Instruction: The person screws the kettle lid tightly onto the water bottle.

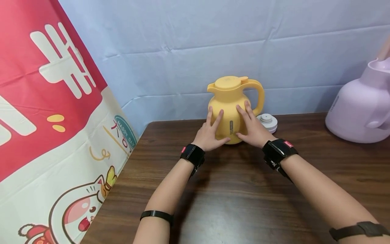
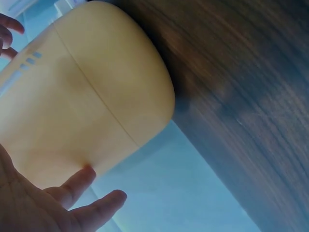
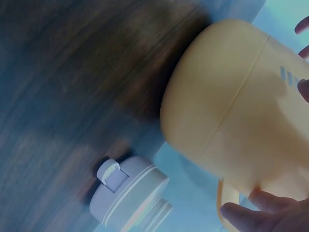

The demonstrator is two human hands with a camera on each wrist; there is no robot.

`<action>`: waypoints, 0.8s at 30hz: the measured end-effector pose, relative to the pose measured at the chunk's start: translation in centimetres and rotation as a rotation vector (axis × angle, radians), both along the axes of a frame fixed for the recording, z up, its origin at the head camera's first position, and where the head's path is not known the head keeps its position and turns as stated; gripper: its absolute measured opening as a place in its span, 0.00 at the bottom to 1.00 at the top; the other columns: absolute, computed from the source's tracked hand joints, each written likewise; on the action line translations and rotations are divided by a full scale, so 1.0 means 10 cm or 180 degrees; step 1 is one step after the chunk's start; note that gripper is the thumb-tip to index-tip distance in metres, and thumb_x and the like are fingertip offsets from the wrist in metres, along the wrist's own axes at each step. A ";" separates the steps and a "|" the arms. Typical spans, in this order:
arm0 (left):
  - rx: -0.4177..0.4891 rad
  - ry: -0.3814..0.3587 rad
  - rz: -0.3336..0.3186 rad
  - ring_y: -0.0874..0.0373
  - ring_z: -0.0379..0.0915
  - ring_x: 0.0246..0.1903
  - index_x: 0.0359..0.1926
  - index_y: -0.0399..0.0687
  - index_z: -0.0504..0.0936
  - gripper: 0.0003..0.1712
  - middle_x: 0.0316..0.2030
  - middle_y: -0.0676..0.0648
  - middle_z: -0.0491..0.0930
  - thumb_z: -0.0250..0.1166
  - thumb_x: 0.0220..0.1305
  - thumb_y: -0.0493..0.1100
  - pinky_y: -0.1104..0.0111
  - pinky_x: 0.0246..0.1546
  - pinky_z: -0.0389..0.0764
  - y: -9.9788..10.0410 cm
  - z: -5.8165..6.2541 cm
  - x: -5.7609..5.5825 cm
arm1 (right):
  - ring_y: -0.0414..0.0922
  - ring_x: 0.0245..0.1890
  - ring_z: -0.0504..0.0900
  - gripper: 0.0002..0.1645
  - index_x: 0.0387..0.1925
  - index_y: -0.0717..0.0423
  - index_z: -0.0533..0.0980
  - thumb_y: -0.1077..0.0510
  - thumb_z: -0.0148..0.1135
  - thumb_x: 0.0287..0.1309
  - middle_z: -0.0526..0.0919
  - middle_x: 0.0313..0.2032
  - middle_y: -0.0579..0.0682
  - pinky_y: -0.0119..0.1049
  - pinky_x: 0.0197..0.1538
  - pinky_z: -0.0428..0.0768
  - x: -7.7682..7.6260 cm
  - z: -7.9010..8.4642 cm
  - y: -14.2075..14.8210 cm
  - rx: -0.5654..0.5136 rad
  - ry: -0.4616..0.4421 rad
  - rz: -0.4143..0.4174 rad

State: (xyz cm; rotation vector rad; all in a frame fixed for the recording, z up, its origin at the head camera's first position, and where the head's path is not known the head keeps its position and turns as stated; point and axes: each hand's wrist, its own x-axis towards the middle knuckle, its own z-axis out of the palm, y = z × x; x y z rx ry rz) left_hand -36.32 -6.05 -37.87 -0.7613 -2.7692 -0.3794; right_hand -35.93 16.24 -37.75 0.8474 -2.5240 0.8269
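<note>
A yellow thermos jug (image 1: 229,101) stands upright near the table's back edge, lid on, spout to the left and handle to the right. Against its left side rests my left hand (image 1: 209,135), fingers spread and straight. My right hand (image 1: 254,130) touches the right side the same way, its thumb toward the front. The left wrist view shows fingertips of the left hand (image 2: 53,198) on the smooth wall of the jug (image 2: 96,96). Behind my right hand, a pale lilac stopper lid (image 1: 267,122) with a small tab sits beside the jug; the right wrist view shows this lid (image 3: 130,193) closer.
A lilac jug (image 1: 359,112) without a lid stands at the right on the brown wooden table (image 1: 231,203). Light blue cloth (image 1: 182,61) hangs right behind the table. A red and white printed curtain (image 1: 73,135) borders the left edge.
</note>
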 end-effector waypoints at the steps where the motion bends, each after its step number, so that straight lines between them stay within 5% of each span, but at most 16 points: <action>1: -0.0019 -0.0022 0.0032 0.38 0.66 0.56 0.73 0.67 0.27 0.60 0.71 0.45 0.16 0.61 0.57 0.68 0.57 0.42 0.78 0.01 0.00 -0.02 | 0.69 0.67 0.47 0.60 0.74 0.55 0.40 0.63 0.70 0.50 0.30 0.72 0.63 0.61 0.57 0.65 -0.01 0.00 0.00 0.0016 -0.0008 -0.0013; 15: -0.0048 -0.0262 0.0200 0.38 0.66 0.57 0.71 0.73 0.24 0.59 0.71 0.49 0.14 0.58 0.56 0.72 0.56 0.42 0.78 0.05 0.03 -0.23 | 0.70 0.58 0.65 0.62 0.74 0.53 0.39 0.57 0.70 0.49 0.32 0.72 0.64 0.57 0.48 0.73 -0.14 0.11 -0.04 0.0423 -0.0108 -0.0395; 24: -0.0044 -0.0252 0.0163 0.41 0.68 0.55 0.71 0.74 0.23 0.59 0.71 0.49 0.14 0.58 0.56 0.71 0.57 0.40 0.79 0.08 0.03 -0.33 | 0.70 0.55 0.68 0.65 0.74 0.51 0.36 0.57 0.71 0.48 0.29 0.72 0.63 0.56 0.44 0.75 -0.19 0.15 -0.05 0.0505 -0.0260 -0.0493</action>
